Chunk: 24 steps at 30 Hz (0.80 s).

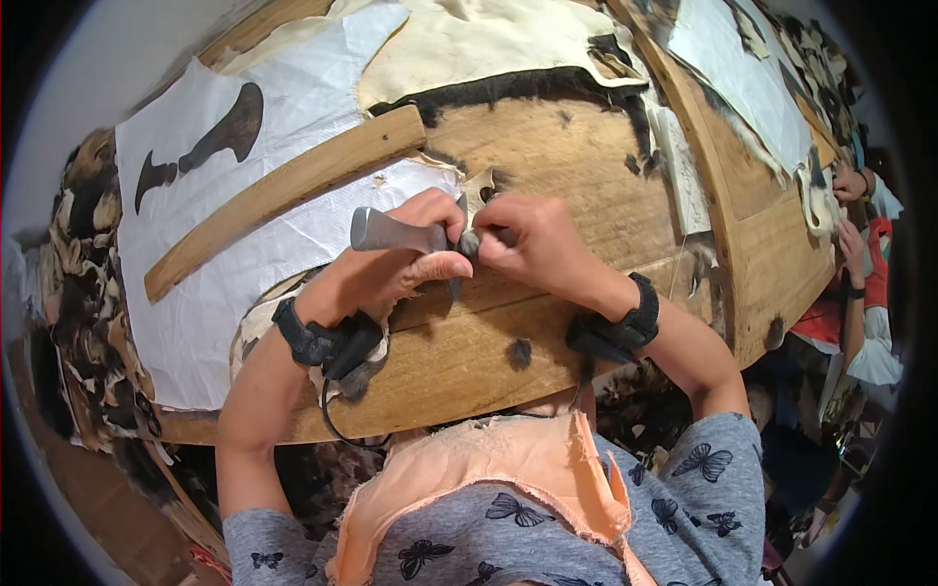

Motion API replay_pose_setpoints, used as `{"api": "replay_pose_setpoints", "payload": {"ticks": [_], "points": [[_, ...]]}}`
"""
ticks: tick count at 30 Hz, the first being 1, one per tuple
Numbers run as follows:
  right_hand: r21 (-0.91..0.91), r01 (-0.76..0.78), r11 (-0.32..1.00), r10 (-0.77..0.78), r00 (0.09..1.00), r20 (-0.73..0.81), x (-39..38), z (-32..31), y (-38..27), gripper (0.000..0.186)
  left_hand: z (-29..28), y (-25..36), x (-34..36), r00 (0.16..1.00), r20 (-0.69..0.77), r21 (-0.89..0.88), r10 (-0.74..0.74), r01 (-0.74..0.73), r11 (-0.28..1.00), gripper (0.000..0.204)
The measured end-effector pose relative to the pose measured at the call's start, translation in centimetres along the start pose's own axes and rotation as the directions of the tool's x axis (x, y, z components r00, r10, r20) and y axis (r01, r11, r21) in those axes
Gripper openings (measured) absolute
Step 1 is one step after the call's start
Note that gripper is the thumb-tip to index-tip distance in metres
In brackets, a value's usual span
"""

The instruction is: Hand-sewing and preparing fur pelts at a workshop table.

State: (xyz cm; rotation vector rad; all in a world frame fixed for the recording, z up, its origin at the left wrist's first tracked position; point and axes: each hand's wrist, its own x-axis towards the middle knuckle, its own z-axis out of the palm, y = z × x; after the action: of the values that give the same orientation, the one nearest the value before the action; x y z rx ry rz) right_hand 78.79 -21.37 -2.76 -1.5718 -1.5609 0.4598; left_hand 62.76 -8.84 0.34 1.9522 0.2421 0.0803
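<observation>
My left hand point(420, 220) is closed round a grey metal tool with a flared, blade-like end point(391, 231) that points left. Close against it, my right hand point(532, 239) pinches with bent fingers at a small tuft of dark fur point(469, 243). The fingers hide most of what lies between the two hands. Just beyond them, a pale scrap of hide point(477, 186) with dark hair rests on the wooden board. Under my left wrist, a fur hide point(256, 327) shows its pale edge, partly covered by white paper.
A curved wooden strip point(283, 200) lies on the white paper point(181, 342), near a dark flared metal tool point(230, 127). A large cream hide point(479, 44) covers the far side of the wooden board point(547, 127). At the right, another person's hands point(850, 244) are beside the adjoining board.
</observation>
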Motion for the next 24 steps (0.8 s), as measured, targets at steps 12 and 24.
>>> {"api": "replay_pose_setpoints", "payload": {"ticks": [12,24], "points": [[0.291,-0.399,0.870,0.424,0.905,-0.027,2.2,-2.3,-0.3,0.017,-1.3,0.9,1.9,0.950,0.133,-0.245,-0.284,0.309,0.919,0.024],[-0.352,0.180,0.919,-0.147,0.982,0.117,-1.8,-4.7,0.5,0.004,-0.1,-1.4,1.0,0.905,0.058,-0.632,-0.421,0.360,0.687,0.035]]}}
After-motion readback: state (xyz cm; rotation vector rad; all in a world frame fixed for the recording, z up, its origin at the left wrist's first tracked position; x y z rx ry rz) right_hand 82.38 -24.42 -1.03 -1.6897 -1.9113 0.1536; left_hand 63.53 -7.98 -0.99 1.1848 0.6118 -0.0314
